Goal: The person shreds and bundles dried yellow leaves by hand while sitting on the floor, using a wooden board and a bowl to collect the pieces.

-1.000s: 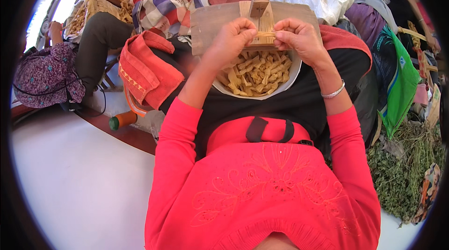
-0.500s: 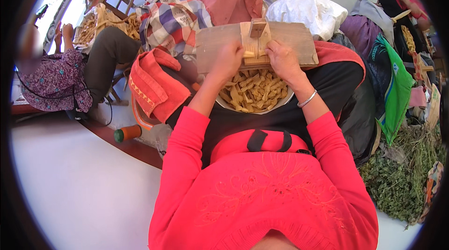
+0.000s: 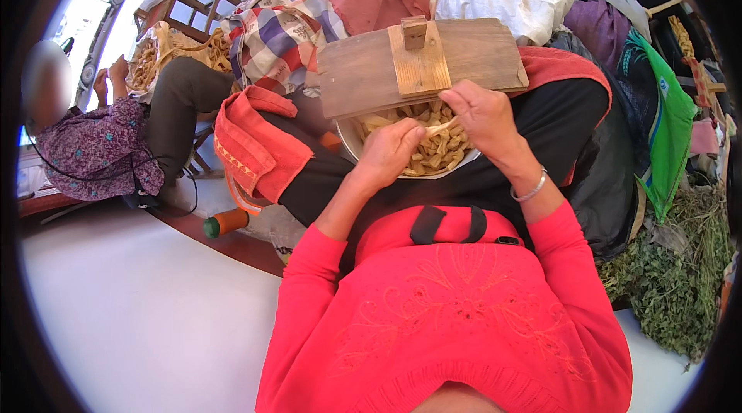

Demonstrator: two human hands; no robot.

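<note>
A pale yellowish strip (image 3: pixel 440 128) stretches between my two hands, just above a white basin (image 3: pixel 350 137) on my lap. My left hand (image 3: pixel 392 152) pinches one end with its fingers closed. Higher and to the right, my right hand (image 3: pixel 485 118) has thumb and fingers pressed together on the other end. Inside the basin lie many short tan pieces (image 3: pixel 444 152) of what looks like the same stuff. Across the basin's far side rests a wooden board (image 3: pixel 483 54) with a lighter wooden crosspiece (image 3: pixel 421 69) and a small upright block (image 3: pixel 413 31). My right fingertips are close to the crosspiece's near end.
An orange-red towel (image 3: pixel 259 139) drapes over my left knee. Beyond the board are a checked cloth bundle (image 3: pixel 274 34) and a white sack (image 3: pixel 506 3). At left sits another person (image 3: pixel 100 150) beside a heap of tan strips (image 3: pixel 158 57). Dried green plants (image 3: pixel 680 282) lie at right.
Both hands have come back toward me from the wooden crosspiece to above the basin, with the strip stretched between them. The whole view has shifted slightly.
</note>
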